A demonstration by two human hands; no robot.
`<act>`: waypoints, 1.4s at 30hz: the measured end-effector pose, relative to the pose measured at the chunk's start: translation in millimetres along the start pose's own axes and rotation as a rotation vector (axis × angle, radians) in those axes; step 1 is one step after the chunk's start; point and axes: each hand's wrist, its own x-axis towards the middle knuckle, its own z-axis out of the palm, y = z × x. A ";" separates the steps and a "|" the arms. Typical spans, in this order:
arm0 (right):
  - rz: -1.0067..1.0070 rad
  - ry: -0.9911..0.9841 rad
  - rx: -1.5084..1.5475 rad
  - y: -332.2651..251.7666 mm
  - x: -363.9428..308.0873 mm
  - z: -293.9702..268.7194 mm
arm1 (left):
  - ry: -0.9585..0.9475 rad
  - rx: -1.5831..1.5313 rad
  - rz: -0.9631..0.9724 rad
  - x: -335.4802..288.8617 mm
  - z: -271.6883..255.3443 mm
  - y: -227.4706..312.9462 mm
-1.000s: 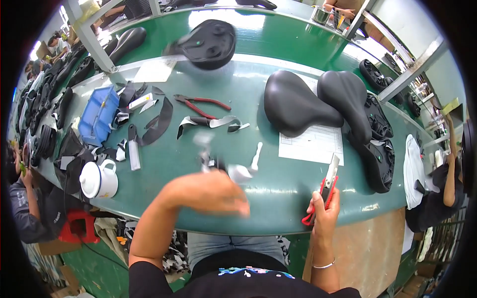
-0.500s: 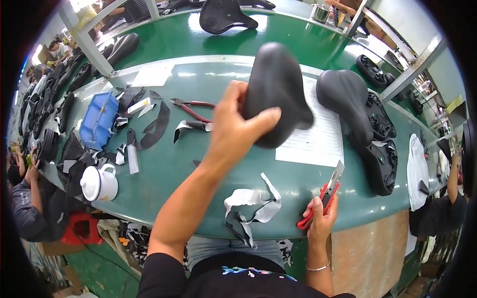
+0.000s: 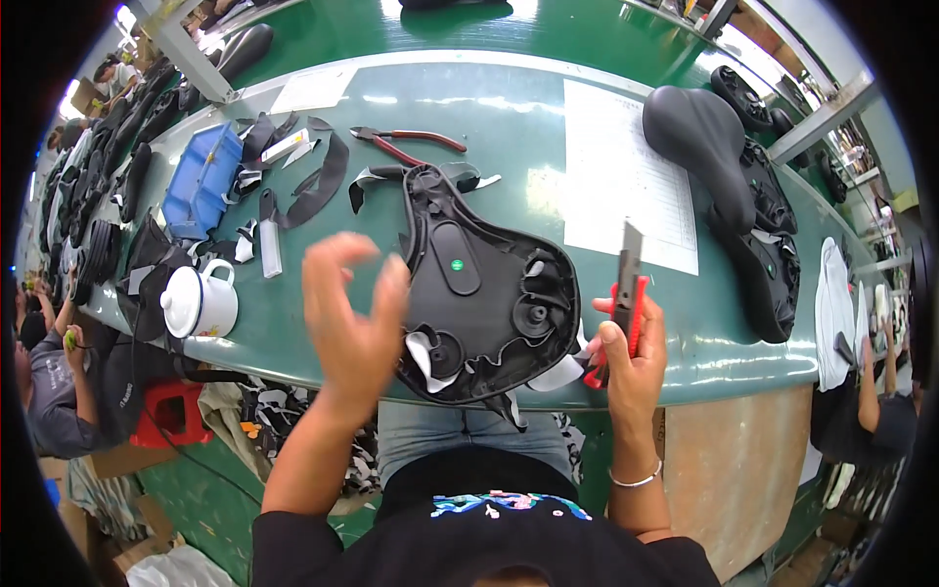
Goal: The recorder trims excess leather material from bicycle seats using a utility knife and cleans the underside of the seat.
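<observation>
A black bicycle saddle (image 3: pixel 486 289) lies upside down at the near edge of the green table (image 3: pixel 509 117), its ribbed plastic underside facing up. My left hand (image 3: pixel 350 311) hovers just left of it, blurred, fingers spread, holding nothing. My right hand (image 3: pixel 626 347) is at the saddle's right rim, shut on a red utility knife (image 3: pixel 626 293) with its blade pointing up. White trimmed scraps (image 3: pixel 423 354) stick out from under the saddle near the front edge.
Red-handled pliers (image 3: pixel 409 143) and black strips lie behind the saddle, with a blue box (image 3: pixel 202 180) and a white mug (image 3: pixel 200 301) to the left. A paper sheet (image 3: pixel 618 172) and more black saddles (image 3: pixel 719 161) sit to the right. Other people work at both sides.
My left hand brought the black saddle from farther back on the table, set it upside down at the near edge and let go. The knife hand stayed at the right.
</observation>
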 end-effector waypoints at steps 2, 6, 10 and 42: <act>-0.031 -0.050 -0.005 2.3 -0.8 7.7 | -0.265 -0.344 -0.459 6.9 14.8 -33.0; -0.216 -0.231 -0.342 4.6 0.9 1.1 | -0.772 -1.035 -0.961 36.4 10.0 -31.1; -0.646 -0.443 -0.582 -8.8 25.0 -13.2 | -0.720 -1.046 -1.008 59.7 -0.9 -26.3; -0.050 -0.160 -0.100 -24.4 64.8 30.9 | -0.061 -0.049 -0.596 -45.8 -43.0 -59.4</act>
